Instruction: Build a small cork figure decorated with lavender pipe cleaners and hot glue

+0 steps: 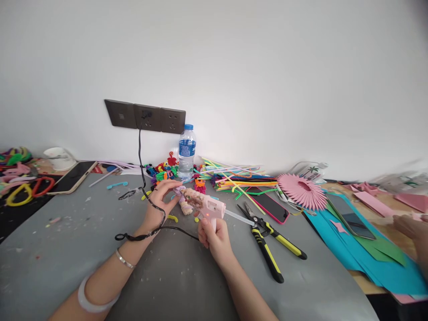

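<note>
My right hand (216, 243) is wrapped around the handle of a pink hot glue gun (216, 207), whose nozzle end is covered in brownish residue. A translucent glue stick (239, 217) juts from its back end, and a small orange light glows on its side. My left hand (159, 203) pinches a small fuzzy lilac and cream pipe-cleaner piece (185, 205) close to the nozzle. The glue gun hides part of that piece. A black cord (180, 229) runs from the gun across my left wrist and up to the wall socket (146, 117).
Yellow-black pliers (267, 234) lie open right of the glue gun. Behind stand a water bottle (186, 154) and bundled pipe cleaners (244, 179). Two phones, a pink folded-paper ring (302, 191) and blue paper (384, 272) lie rightward. Another person's hand (411, 227) is at far right.
</note>
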The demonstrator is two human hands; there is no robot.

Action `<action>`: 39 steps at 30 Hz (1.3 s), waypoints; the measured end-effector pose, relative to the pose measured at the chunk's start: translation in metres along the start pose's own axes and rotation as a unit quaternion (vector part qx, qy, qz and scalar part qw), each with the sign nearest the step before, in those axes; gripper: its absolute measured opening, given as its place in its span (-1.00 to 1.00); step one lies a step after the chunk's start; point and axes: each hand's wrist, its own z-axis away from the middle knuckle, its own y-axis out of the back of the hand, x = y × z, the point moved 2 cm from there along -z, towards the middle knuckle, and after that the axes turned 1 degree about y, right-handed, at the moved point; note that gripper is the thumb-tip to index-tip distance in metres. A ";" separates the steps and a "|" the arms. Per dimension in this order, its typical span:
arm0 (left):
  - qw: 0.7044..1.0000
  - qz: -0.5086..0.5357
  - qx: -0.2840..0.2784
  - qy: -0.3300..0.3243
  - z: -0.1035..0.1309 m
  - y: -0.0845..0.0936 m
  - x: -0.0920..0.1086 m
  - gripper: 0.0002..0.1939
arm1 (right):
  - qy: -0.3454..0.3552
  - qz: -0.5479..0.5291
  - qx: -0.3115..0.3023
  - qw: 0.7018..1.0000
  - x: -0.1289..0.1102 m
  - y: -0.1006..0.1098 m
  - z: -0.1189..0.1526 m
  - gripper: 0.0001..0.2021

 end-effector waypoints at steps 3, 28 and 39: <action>1.000 -0.006 0.004 -0.001 0.000 0.000 0.000 -0.79 | -0.006 -0.001 0.006 1.000 -0.001 -0.001 0.000 -0.45; 1.000 -0.015 0.005 -0.010 0.001 0.001 0.000 -0.78 | -0.021 0.001 0.020 1.000 -0.002 -0.003 0.002 -0.45; 1.000 -0.017 0.013 -0.012 -0.001 0.002 0.000 -0.80 | -0.006 -0.003 0.032 0.999 0.000 -0.003 0.003 -0.49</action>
